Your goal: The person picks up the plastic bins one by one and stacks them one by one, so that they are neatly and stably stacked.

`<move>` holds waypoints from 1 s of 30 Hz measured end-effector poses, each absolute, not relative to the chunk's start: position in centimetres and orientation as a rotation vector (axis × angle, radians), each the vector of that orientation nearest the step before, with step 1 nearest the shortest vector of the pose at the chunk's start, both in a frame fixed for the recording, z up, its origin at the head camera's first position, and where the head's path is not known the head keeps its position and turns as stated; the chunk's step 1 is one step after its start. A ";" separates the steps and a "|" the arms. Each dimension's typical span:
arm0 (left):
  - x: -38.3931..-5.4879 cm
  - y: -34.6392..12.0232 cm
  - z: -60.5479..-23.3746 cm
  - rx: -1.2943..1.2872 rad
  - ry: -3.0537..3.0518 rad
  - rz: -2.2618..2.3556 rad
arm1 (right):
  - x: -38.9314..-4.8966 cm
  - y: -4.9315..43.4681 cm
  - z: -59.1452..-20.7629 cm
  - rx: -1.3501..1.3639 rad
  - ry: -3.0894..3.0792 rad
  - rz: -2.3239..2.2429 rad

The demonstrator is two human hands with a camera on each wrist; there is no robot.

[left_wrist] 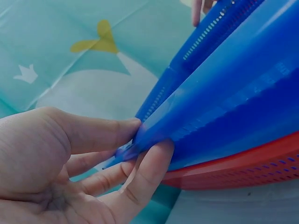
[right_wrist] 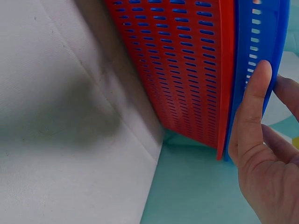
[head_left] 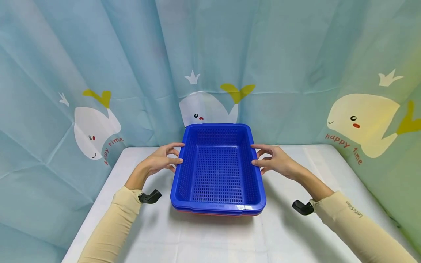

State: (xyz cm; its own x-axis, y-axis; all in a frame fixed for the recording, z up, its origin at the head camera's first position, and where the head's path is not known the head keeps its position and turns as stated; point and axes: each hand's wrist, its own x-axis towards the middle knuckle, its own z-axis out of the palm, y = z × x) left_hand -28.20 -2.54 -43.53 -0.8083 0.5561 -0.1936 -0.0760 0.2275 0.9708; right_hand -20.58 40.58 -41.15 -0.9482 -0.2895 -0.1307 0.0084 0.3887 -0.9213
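Observation:
A blue plastic basket point(head_left: 217, 206) with slotted floor and walls is in the middle of the head view, its inside bare. Beneath it a red slotted basket point(right_wrist: 227, 70) is nested; from the head only a thin red edge shows. My left hand point(head_left: 162, 159) pinches the blue rim at the left side, thumb point(left_wrist: 105, 133) on one face and fingers on the other. Opposite, my right hand point(head_left: 277, 160) holds the right side of the blue rim between thumb and fingers. In the right wrist view the red wall stands close beside the blue rim, apart from the fingers.
The baskets are over a table point(head_left: 217, 244) with a white cover. Behind and to both sides hangs a light blue curtain point(head_left: 279, 54) printed with whales. A black curved piece point(head_left: 150, 197) sticks out at the left cuff, another point(head_left: 302, 207) at the right.

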 end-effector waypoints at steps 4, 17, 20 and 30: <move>-28.1 -2.4 -43.4 0.437 2.000 1.621 | -20.4 40.7 -41.2 -0.246 2.376 -1.587; -28.0 -2.3 -43.3 0.474 2.061 1.553 | -20.3 40.6 -41.1 -0.226 2.356 -1.587; -28.0 -2.3 -43.2 0.486 2.092 1.518 | -20.3 40.6 -41.1 -0.242 2.370 -1.573; -27.4 -2.9 -43.5 0.580 2.156 1.422 | -19.8 40.7 -41.3 -0.309 2.500 -1.495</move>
State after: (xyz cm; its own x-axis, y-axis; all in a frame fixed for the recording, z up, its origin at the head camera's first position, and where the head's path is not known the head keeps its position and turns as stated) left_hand -27.41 -2.89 -43.45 -0.7902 0.5902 -0.1650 0.0808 0.3671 0.9266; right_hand -19.80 40.68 -41.32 -0.9555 -0.2857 -0.0730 -0.0709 0.4629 -0.8835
